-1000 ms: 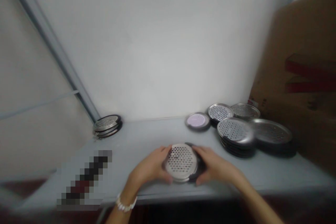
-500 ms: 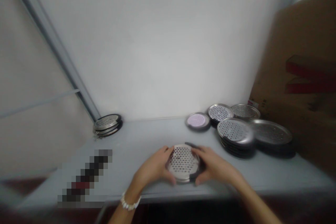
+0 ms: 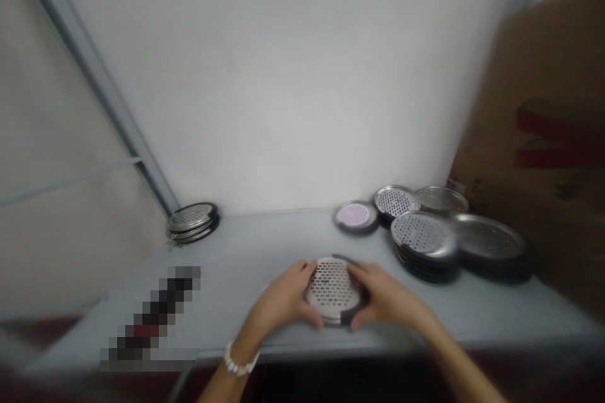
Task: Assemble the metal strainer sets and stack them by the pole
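The person's left hand [image 3: 283, 299] and right hand [image 3: 385, 298] are gripping a perforated steel disc [image 3: 333, 289] from opposite sides. The fingers are curled around its rim, firmly holding it but not tightly clenched. A dark rim is showing along the disc's right and lower edge, though it cannot be told whether this is a separate backing. The disc is lying just in from the front edge of a pale grey table [image 3: 236, 264], and it is hard to tell whether it is bearing on the surface. A white beaded bracelet [image 3: 241, 360] is circling the left wrist.

Beyond the disc and to its right, a pink-faced disc [image 3: 353, 216] and several stacks of similar discs [image 3: 420, 236] are crowding against a cardboard box [image 3: 534, 138]. Well left of the disc, a smaller stack [image 3: 192, 222] is sitting in the table's corner.

The main risk is at the front edge — smooth steel could slip if the fingers slacken, and the disc could then drop off the table. If the dark rim is separate, uneven pressure could also part it from the steel. A wide swing to the right could knock the nearby stacks.
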Demonstrator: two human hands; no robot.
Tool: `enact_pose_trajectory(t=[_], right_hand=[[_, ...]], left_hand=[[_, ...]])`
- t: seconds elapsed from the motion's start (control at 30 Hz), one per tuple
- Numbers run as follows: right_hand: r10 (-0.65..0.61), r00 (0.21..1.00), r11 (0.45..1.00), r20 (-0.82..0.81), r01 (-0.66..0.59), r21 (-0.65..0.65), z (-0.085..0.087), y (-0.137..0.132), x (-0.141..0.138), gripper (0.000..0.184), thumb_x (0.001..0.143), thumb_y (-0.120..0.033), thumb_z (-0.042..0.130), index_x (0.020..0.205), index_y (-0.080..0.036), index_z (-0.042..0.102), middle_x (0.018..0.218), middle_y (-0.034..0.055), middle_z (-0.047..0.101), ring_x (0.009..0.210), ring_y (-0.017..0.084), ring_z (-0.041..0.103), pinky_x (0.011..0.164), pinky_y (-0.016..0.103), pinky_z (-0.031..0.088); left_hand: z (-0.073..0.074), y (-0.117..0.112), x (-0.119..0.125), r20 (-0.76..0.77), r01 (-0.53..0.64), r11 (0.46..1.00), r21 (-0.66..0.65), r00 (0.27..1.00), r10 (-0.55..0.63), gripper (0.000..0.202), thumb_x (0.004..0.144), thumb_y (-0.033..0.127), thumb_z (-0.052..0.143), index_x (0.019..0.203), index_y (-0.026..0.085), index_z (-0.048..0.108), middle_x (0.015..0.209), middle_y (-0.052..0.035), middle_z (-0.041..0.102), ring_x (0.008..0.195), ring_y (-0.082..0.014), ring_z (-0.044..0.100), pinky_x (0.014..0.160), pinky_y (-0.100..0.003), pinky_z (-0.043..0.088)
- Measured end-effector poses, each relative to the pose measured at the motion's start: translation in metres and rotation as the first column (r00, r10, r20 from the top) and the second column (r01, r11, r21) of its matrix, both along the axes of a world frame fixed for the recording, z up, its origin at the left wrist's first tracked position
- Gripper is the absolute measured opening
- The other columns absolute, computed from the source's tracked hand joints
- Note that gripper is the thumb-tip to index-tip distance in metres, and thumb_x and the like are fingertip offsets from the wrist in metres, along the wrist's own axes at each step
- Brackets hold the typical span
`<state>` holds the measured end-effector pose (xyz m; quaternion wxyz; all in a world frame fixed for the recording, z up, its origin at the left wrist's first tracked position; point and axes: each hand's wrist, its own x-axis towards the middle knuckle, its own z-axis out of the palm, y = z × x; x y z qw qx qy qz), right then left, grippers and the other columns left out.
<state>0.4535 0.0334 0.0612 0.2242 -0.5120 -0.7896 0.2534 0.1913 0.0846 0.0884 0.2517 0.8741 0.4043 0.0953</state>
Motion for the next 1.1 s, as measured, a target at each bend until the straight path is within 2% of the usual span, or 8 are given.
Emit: enact_pose_trajectory(t=[0.13,0.27,0.5,0.8,1.1], right_hand=[[-0.010,0.999,1.000,-0.033,0.010,-0.009,0.000,0.000,0.002,0.116,0.050,-0.050,0.098,0.151,-0.019,0.049,0.152,0.0199,0.050,0.138,0.045,0.044,0.119,0.056,0.028],[0.015,0.994,1.000,-0.108,-0.017,-0.021,0.002,0.002,0.008,0.111,0.050,-0.046,0.097,0.149,-0.018,0.052,0.147,0.0180,0.056,0.133,0.043,0.050,0.115,0.055,0.035],[0.029,0.987,0.998,-0.156,-0.036,-0.044,0.004,0.005,0.015,0.110,0.050,-0.042,0.096,0.149,-0.021,0.052,0.141,0.0141,0.062,0.130,0.040,0.054,0.113,0.052,0.039],[0.031,0.982,0.997,-0.187,-0.042,-0.058,0.002,0.008,0.019,0.111,0.050,-0.048,0.097,0.148,-0.019,0.053,0.141,0.0141,0.061,0.132,0.040,0.051,0.115,0.054,0.036],[-0.008,0.960,0.984,-0.280,-0.042,-0.173,-0.008,0.014,0.032,0.113,0.048,-0.052,0.098,0.144,-0.012,0.052,0.143,0.0195,0.057,0.132,0.038,0.052,0.117,0.052,0.035]], left_hand=[[0.004,0.000,-0.004,0.030,0.005,1.000,-0.030,1.000,-0.004,0.103,0.058,0.050,0.092,0.147,0.023,0.049,0.132,-0.0123,0.062,0.122,-0.0341,0.057,0.109,-0.043,0.043],[0.012,0.003,-0.013,0.040,0.036,0.997,-0.065,0.999,-0.034,0.096,0.060,0.049,0.092,0.145,0.024,0.054,0.139,-0.0125,0.064,0.128,-0.0356,0.055,0.113,-0.044,0.039],[0.017,0.010,-0.026,-0.004,-0.015,0.999,-0.047,1.000,0.015,0.064,0.066,0.047,0.088,0.124,0.026,0.071,0.128,-0.0070,0.073,0.118,-0.0323,0.063,0.105,-0.039,0.044],[0.024,0.007,-0.022,0.116,0.044,0.995,-0.092,0.993,-0.033,0.059,0.071,0.038,0.085,0.128,0.025,0.071,0.131,-0.0051,0.073,0.117,-0.0302,0.066,0.104,-0.035,0.045],[0.023,0.010,-0.018,0.130,0.061,0.992,-0.108,0.990,-0.047,0.049,0.069,0.034,0.084,0.117,0.024,0.077,0.121,-0.0043,0.077,0.108,-0.0302,0.068,0.098,-0.034,0.047]])
